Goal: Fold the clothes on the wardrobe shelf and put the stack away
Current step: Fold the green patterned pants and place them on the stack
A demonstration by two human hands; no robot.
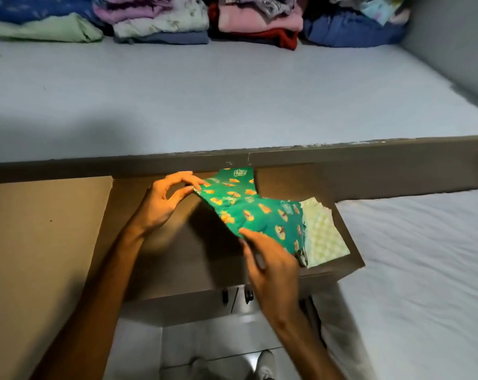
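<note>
Hands, two, pinch one green printed garment: left hand at 9 o'clock, right hand at 5. One pale patterned cloth lies half-hidden beneath; four folded stacks at 12 are cut off.

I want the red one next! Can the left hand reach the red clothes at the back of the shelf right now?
Probably not yet. The left hand is busy pinching the green printed cloth, and the red clothes lie far back across the bare shelf. Nothing blocks the way, though.
</note>
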